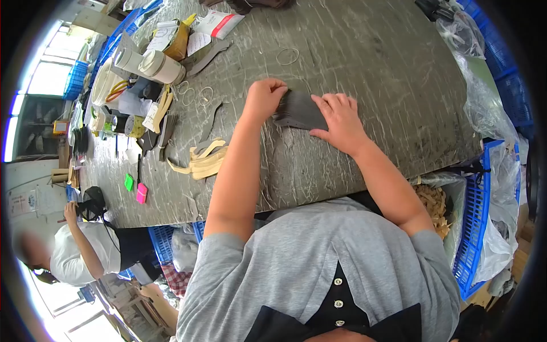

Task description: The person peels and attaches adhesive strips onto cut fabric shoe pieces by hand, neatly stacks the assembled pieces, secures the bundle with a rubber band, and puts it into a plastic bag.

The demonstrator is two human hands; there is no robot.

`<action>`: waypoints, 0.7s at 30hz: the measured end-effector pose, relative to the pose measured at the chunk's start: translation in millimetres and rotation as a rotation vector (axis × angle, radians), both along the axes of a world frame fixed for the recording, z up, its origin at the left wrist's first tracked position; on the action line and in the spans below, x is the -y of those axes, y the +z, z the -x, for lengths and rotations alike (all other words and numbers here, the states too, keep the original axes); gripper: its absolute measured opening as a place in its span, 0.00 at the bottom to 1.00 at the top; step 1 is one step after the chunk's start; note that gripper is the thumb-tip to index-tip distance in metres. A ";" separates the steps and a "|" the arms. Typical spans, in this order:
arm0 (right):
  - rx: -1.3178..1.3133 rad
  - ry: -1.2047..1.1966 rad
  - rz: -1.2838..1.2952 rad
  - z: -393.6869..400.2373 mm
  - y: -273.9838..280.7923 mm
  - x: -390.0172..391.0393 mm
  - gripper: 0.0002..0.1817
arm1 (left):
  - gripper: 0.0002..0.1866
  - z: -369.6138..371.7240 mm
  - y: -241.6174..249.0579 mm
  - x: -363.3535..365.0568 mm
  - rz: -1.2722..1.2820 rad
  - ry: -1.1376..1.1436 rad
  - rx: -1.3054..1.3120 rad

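Note:
A stack of thin dark grey pieces [301,109] lies on the worn table in front of me, its left end showing fine layered edges. My left hand [264,100] pinches the upper left corner of the stack between thumb and fingers. At the opposite end, my right hand [342,122] grips the stack, thumb along the near edge and fingers over the far side. Some of the right end is hidden under that hand. Beyond the stack lies a thin rubber band [288,56]. Left of my left forearm sits a bundle of cream curved strips [206,162].
White cups [162,67], tape rolls [135,126] and a pink block [142,193] stand or lie on the table's left side. A blue crate [476,211] holding scraps is by the right edge. Another person [85,251] works at the far left.

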State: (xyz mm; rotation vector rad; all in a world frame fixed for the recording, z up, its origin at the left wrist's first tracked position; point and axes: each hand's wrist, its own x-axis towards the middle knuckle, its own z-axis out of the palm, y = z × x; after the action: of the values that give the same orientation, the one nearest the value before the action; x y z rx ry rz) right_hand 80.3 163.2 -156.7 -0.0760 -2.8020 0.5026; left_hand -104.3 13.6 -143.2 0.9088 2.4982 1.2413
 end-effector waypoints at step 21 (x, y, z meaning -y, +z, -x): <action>0.075 0.121 0.167 5.7 4.1 -6.3 0.48 | 0.12 17.9 4.9 -7.3 0.306 -0.309 -0.025</action>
State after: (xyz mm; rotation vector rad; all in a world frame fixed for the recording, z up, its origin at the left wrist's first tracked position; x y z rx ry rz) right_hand 74.6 169.5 -152.6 0.0413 -2.8435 0.7781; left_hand -122.2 20.9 -138.3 1.1733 2.3594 0.7336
